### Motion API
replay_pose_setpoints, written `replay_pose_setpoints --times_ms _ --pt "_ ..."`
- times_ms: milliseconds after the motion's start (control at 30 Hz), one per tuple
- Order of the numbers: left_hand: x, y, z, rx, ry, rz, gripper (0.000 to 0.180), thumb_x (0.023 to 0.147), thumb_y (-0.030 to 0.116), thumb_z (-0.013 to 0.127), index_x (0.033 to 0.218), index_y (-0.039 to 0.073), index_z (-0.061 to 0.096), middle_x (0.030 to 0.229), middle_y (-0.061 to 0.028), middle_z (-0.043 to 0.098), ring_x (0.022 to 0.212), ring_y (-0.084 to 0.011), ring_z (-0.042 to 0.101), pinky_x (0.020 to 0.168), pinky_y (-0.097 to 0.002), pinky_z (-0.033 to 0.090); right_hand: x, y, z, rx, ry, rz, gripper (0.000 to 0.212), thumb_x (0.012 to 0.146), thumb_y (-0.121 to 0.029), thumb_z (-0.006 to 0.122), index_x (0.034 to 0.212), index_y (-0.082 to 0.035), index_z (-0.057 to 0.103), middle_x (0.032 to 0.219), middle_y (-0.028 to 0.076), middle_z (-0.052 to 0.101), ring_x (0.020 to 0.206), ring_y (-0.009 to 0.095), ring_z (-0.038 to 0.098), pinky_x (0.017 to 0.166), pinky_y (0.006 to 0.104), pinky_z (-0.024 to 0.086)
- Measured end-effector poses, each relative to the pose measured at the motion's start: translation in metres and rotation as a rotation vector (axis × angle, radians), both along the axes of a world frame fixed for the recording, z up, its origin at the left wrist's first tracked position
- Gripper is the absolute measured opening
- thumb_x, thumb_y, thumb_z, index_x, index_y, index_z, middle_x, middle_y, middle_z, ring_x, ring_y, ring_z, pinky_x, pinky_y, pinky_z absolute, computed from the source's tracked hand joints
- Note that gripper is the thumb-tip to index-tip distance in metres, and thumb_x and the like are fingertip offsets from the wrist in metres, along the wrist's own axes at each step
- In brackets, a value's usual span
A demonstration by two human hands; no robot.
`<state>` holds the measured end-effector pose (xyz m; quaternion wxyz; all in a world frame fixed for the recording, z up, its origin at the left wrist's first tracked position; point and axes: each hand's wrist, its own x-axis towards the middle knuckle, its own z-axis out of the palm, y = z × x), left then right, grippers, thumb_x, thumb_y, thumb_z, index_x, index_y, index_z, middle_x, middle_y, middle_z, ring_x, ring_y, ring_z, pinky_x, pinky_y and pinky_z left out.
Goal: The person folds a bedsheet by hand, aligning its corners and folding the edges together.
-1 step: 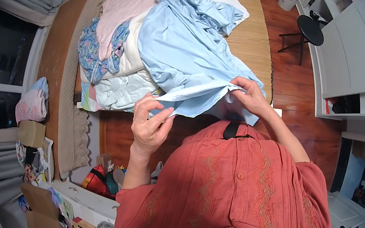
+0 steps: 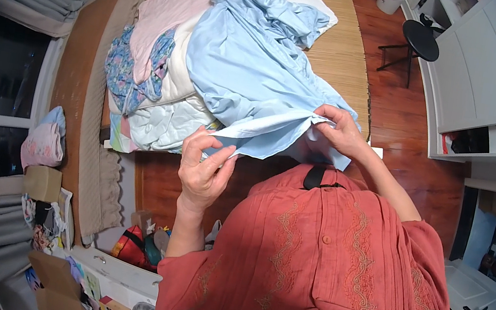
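In the head view, the left hand (image 2: 205, 171) pinches an edge of the light blue cloth (image 2: 252, 56) between thumb and fingers, while the right hand (image 2: 345, 136) grips the same cloth farther right. The cloth hangs between both hands and spreads ahead of them over the bed (image 2: 344, 59). Just ahead of the left hand lies a pale cloth (image 2: 167, 125); farther ahead and left, a flowered cloth (image 2: 119, 62) and a pink cloth (image 2: 171, 5).

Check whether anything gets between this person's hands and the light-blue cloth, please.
Nothing visible does: the left hand and the right hand both directly grip the near edge of the light-blue cloth.
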<state>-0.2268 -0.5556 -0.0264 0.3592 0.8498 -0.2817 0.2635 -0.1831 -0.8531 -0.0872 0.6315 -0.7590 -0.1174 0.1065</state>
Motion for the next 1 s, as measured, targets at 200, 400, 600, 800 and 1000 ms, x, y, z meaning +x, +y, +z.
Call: replay_pose_setpoints --times_ms 200,400,600,800,1000 --pt "0.013 -0.007 -0.014 -0.004 0.173 0.031 0.059 0.069 0.000 0.074 0.124 0.002 0.053 0.088 -0.0123 0.054 0.082 -0.0306 0.053 0.076 -0.0398 0.046 -0.014 -0.015 0.004 0.033 -0.015 0.022 0.012 0.085 -0.011 0.056 0.091 0.000 0.058 0.083 -0.002 0.058 0.081 0.006 0.051 0.074 0.0231 0.042" --pt "0.025 0.000 -0.041 0.230 0.352 -0.049 0.034 0.071 0.005 0.073 0.103 0.000 0.061 0.083 -0.0159 0.057 0.076 -0.0313 0.055 0.068 -0.0385 0.045 -0.021 -0.025 -0.001 0.024 0.043 0.044 0.015 0.084 -0.012 0.057 0.092 0.000 0.060 0.084 0.001 0.060 0.083 0.008 0.053 0.077 0.0242 0.043" --pt "0.020 -0.011 -0.036 0.252 0.451 -0.118 0.015 0.069 0.003 0.072 0.078 0.001 0.059 0.072 -0.0127 0.052 0.073 -0.0324 0.052 0.066 -0.0414 0.043 -0.027 -0.037 -0.016 0.046 0.068 0.031 0.016 0.085 -0.012 0.057 0.092 0.001 0.060 0.085 0.003 0.062 0.084 0.009 0.054 0.078 0.0256 0.044" --pt "0.023 -0.013 -0.024 -0.098 0.508 -0.171 0.005 0.076 -0.001 0.061 0.081 0.000 0.061 0.112 -0.0151 0.061 0.102 -0.0259 0.057 0.090 -0.0334 0.042 -0.031 -0.036 -0.031 0.027 0.054 0.056 0.020 0.086 -0.017 0.060 0.096 0.000 0.060 0.084 0.005 0.062 0.083 0.009 0.054 0.076 0.0255 0.044" --pt "0.039 0.065 -0.034 -0.342 0.400 0.336 0.010 0.088 0.003 0.054 0.091 -0.003 0.061 0.099 -0.0092 0.064 0.092 -0.0168 0.057 0.084 -0.0292 0.044 -0.046 -0.096 -0.038 -0.607 0.020 0.261 0.056 0.073 -0.042 0.074 0.108 -0.001 0.060 0.095 0.021 0.064 0.092 0.033 0.062 0.078 0.0386 0.048"
